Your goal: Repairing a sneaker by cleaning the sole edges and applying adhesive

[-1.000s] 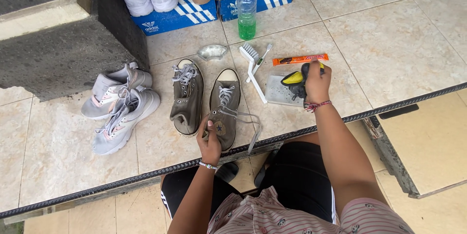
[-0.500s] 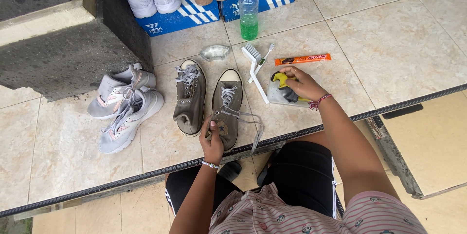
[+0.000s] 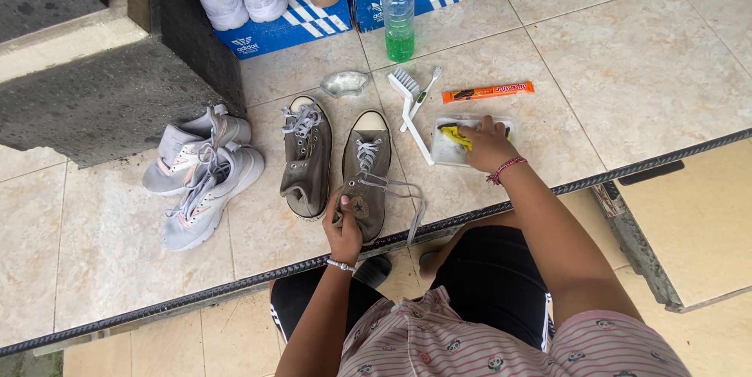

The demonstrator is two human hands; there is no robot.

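Near front edge of tiled ledge: left hand clasps grey canvas shoe; right hand pinches yellow cloth in clear tray; risk: loose lace dangling over edge, shoe could be dragged off.

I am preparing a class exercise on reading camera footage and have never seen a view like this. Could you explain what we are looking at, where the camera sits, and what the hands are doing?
No machine here: a person wears the camera on the head, so it looks down over their lap and arms. The left hand grips the heel of a grey canvas sneaker on the tiled ledge; its partner lies beside it. The right hand presses into a clear shallow tray holding a yellow cloth. Nearby lie a white brush, an orange tube, a green bottle and pale sneakers.
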